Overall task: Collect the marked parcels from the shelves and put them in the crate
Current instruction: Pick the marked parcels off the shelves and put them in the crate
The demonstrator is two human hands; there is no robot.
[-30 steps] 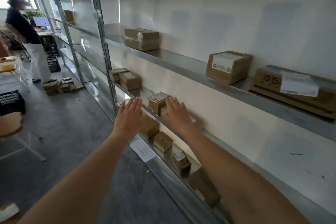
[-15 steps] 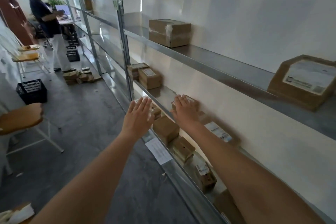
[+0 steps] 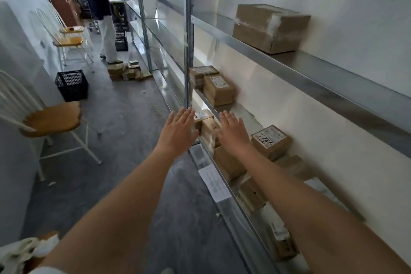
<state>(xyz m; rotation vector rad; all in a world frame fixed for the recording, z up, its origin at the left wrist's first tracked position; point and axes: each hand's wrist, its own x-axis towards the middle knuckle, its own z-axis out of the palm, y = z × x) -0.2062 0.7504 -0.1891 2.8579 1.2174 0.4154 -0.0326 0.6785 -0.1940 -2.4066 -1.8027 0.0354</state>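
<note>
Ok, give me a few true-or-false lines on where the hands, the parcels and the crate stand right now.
1. Both hands, the left hand and the right hand, are open with fingers straight. True.
2. The right hand has a grip on the parcel marked 7786. False: that parcel sits on the shelf beside the right wrist, not held.
3. A black crate stands on the floor near a wooden chair. True.
4. The large taped box lies on the floor. False: it sits on the upper shelf.
5. A parcel is already carried in the left hand. False: it holds nothing.
</note>
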